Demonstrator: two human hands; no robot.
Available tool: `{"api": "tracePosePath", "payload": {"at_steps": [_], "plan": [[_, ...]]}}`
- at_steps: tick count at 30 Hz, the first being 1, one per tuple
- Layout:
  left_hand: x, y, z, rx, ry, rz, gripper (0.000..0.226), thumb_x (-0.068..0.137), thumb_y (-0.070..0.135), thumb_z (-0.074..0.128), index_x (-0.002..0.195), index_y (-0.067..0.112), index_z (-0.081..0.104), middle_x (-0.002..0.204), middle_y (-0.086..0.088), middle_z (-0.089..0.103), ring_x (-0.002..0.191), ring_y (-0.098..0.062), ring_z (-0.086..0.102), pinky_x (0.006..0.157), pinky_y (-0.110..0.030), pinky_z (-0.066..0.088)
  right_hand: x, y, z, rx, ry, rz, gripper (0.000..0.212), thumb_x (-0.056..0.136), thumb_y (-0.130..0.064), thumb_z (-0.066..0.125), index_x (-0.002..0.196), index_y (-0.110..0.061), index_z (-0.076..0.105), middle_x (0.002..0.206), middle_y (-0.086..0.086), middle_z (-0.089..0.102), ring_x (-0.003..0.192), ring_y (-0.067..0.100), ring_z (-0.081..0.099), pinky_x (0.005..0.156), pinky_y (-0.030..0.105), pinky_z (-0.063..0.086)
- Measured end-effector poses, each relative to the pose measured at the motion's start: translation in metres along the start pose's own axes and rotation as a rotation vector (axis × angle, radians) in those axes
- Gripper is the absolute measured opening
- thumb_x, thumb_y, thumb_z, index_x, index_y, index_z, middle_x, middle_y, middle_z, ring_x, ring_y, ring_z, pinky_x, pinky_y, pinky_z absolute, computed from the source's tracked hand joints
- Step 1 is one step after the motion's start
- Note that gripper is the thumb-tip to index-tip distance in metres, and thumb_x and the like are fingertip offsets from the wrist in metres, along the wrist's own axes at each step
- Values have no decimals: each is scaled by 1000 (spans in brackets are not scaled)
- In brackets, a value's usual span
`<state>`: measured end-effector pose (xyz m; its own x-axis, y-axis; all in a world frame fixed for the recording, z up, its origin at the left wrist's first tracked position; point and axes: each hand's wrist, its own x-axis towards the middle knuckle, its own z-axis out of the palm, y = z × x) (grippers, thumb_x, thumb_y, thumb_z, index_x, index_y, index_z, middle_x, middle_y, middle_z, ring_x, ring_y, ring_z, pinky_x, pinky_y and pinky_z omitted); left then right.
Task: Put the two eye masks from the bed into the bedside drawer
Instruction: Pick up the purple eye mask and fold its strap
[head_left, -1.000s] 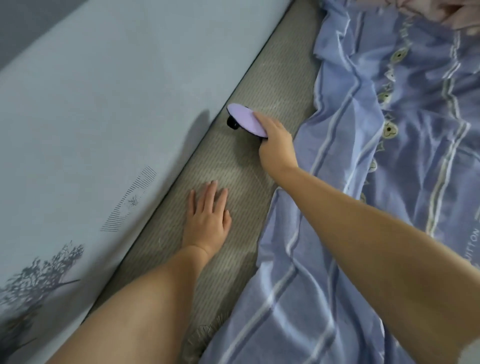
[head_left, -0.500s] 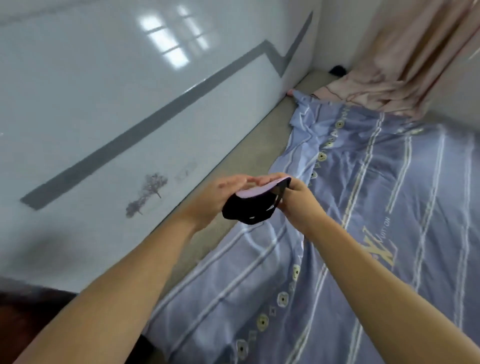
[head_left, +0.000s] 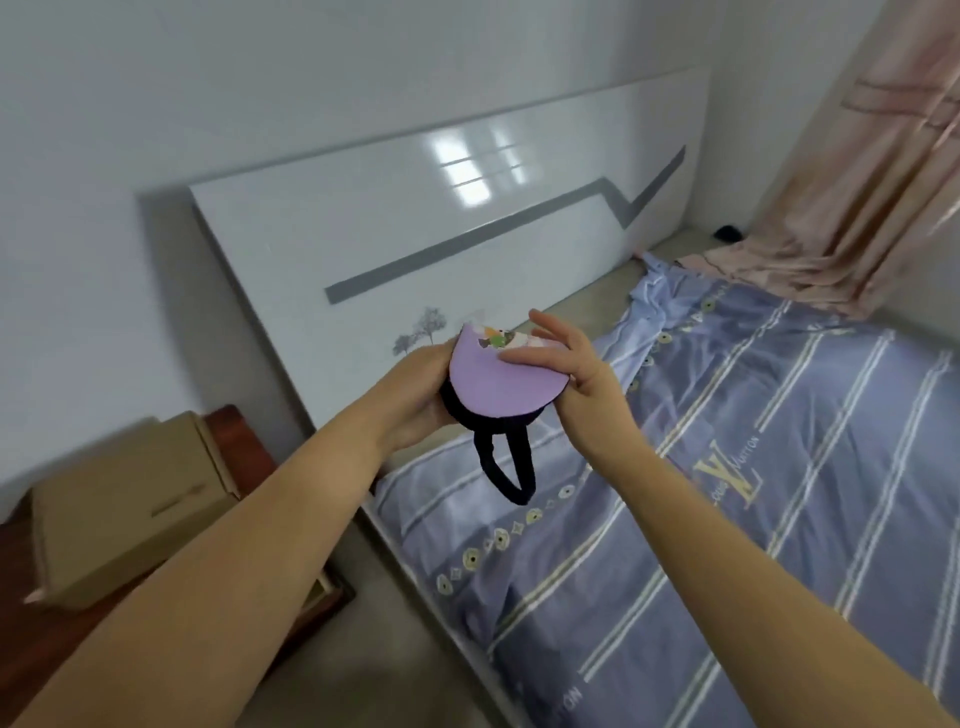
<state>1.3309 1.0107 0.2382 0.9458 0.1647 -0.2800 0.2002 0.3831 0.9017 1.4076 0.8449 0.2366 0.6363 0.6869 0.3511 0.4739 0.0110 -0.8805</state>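
A purple eye mask (head_left: 498, 387) with a small cartoon print and a black underside is held up in the air over the bed's head end. Its black elastic strap (head_left: 506, 467) hangs down in a loop. My left hand (head_left: 415, 395) cups the mask from below and behind. My right hand (head_left: 569, 361) presses its thumb and fingers on the mask's top right edge. A small dark thing (head_left: 730, 232) lies at the far corner of the bed; what it is cannot be told. The reddish-brown bedside cabinet (head_left: 244, 436) stands at the lower left; its drawer is hidden.
A cardboard box (head_left: 130, 504) sits on the bedside cabinet. A white glossy headboard (head_left: 415, 218) with a grey zigzag stripe runs behind the bed. A blue striped quilt (head_left: 753, 493) covers the bed. Pink curtains (head_left: 852, 197) hang at the far right.
I have lifted the mask from the strip beside the headboard, brought my left hand to it, and turned it purple face up. The view has swung left, bringing the bedside cabinet into sight.
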Motion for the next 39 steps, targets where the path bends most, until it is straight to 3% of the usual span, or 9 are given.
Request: {"api": "tracePosePath", "payload": {"at_steps": [6,10,13,18,21,26,30,35,39], "plan": [[-76,-18,-18,-235,-50,1,35,97,27,44,124,10,57,127,-12,62,110,-23,63,88,-37,56,-38,-36,45,-296,-82,-135,46,88,10,42,112,-20,67,144,-3,28,123,0,37,96,-1,30],[-120,-23,-45,-116,203,175,25,96,7,43,101,21,63,113,-6,65,96,-16,65,82,-30,54,-45,-63,87,476,-71,337,48,92,-3,40,135,-24,42,116,-2,63,95,2,64,77,18,54],[-156,-23,-64,-70,214,226,21,96,18,47,108,23,63,116,-2,68,108,-19,63,93,-34,53,-55,-82,120,670,-237,513,20,94,-23,51,109,-18,63,92,-4,77,84,14,72,69,28,60],[-219,-38,-83,-174,-116,98,44,80,31,65,120,14,58,114,-4,68,105,-21,61,93,-40,51,-77,-101,159,726,-130,441,15,88,-14,60,102,-17,65,93,-4,77,87,14,72,74,28,60],[-251,-52,-79,-1,-157,31,15,84,23,64,90,11,56,65,-1,55,57,-12,52,65,-26,54,-88,-112,162,834,-35,434,15,89,-12,57,102,-15,64,88,-6,78,83,12,73,68,25,60],[-288,-54,-84,-333,-258,-71,45,92,40,39,58,16,57,37,7,43,29,-4,31,36,-16,41,-117,-116,170,834,72,440,18,91,-9,54,107,-13,62,87,-6,78,81,10,73,64,23,58],[-303,-79,-79,53,-485,-306,50,93,40,30,86,16,73,73,-4,76,63,-15,71,64,-22,58,-126,-119,168,903,133,435,20,91,-11,56,109,-14,61,89,-6,78,83,11,73,65,24,59],[-271,-97,-60,710,250,221,46,91,5,48,133,23,45,121,1,60,113,-20,53,96,-18,42,-134,-124,165,829,148,459,16,90,-10,57,104,-15,63,89,-3,76,79,12,73,59,25,59],[-262,-71,-37,411,409,597,68,91,-8,43,145,28,23,133,15,46,122,-2,48,89,-4,44,-142,-116,145,876,352,611,22,92,-3,53,113,-5,55,104,10,65,82,20,66,53,26,60]]}}
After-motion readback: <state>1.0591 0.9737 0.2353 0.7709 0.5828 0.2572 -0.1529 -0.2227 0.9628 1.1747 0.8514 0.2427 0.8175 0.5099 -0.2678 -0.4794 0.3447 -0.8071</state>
